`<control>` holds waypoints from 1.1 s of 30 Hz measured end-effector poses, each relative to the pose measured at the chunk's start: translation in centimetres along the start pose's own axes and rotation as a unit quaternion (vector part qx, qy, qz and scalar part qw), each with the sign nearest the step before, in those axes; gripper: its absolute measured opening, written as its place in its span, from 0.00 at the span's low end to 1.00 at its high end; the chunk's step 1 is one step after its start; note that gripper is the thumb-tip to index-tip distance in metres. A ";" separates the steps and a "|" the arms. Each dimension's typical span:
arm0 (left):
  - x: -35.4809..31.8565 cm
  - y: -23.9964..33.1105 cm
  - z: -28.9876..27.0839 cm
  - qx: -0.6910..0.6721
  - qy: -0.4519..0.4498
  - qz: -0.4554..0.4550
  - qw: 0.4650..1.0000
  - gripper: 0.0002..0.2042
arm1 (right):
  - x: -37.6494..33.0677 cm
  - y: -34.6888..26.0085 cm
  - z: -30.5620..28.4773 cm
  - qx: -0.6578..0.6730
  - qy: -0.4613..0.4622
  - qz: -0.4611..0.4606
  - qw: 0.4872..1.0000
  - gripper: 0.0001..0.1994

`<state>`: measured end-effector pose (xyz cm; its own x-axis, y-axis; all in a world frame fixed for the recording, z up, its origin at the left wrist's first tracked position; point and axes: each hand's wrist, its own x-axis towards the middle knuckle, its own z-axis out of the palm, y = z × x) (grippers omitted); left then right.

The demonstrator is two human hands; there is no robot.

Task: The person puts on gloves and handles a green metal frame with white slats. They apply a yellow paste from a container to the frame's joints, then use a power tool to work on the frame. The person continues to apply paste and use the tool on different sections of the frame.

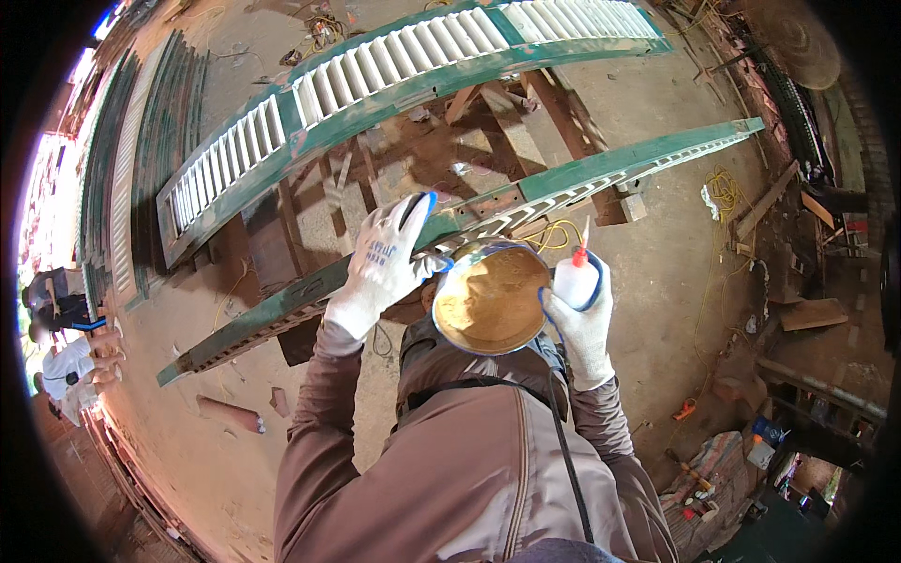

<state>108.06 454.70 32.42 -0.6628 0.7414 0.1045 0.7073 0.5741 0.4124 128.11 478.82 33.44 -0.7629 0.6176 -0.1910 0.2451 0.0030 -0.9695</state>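
Note:
My left hand (377, 267), in a white glove with blue fingertips, is over the near green louvred shutter (563, 172), which stands on edge. Its fingers are apart, and the thumb side comes close to the rim of a round bowl (511, 347). Fine tan powder (493, 296) lies in the bowl, which is in front of my waist. My right hand (587, 328), gloved alike, is closed around a white squeeze bottle (572, 281) with a red cap and pointed nozzle. Its thumb lies by the bowl's right rim; whether it also supports the bowl is hidden.
A larger green shutter with white slats (394, 70) lies beyond on wooden supports (507, 127). More shutters (127, 169) lean at the left, near people (70, 347). A yellow cord (723, 192) and wood offcuts (812, 314) lie on the right, a pinkish-brown piece (230, 413) at lower left.

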 end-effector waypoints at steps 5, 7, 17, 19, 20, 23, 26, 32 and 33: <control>-3.4 4.3 -3.6 -0.083 0.048 -0.041 0.995 0.31 | 0.2 -0.4 0.9 0.012 -0.054 -0.018 0.998 0.35; -4.5 5.8 -3.9 -0.080 0.004 -0.087 0.993 0.29 | 0.0 -1.5 1.8 0.011 -0.083 0.000 0.997 0.36; -11.3 3.0 -1.1 -0.029 0.003 -0.157 0.987 0.19 | 1.8 -2.3 4.3 -0.287 -0.113 -0.161 0.937 0.41; -12.4 2.8 -1.3 -0.052 0.011 -0.201 0.978 0.20 | 3.2 -2.9 4.5 -0.399 -0.118 -0.235 0.878 0.39; -12.9 2.8 -1.3 -0.066 0.015 -0.223 0.973 0.20 | 3.9 -3.1 4.6 -0.453 -0.119 -0.271 0.841 0.38; -13.8 2.5 -1.2 -0.065 -0.001 -0.254 0.965 0.20 | 4.9 -3.6 4.9 -0.525 -0.103 -0.330 0.778 0.37; -14.0 2.6 -1.4 -0.078 0.005 -0.275 0.958 0.20 | 5.1 -4.0 5.1 -0.576 -0.094 -0.358 0.729 0.37; -14.7 1.9 -0.9 -0.069 0.000 -0.273 0.960 0.22 | 5.5 -4.3 5.2 -0.616 -0.098 -0.368 0.690 0.38; -14.7 1.8 -0.8 -0.062 0.000 -0.271 0.961 0.22 | 5.5 -4.4 5.3 -0.617 -0.099 -0.364 0.690 0.38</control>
<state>118.87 444.51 32.30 -0.9254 0.3458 -0.1550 0.2245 0.8297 0.5111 119.68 478.08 35.80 -0.9896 -0.0208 0.1421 -0.0171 0.9995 0.0267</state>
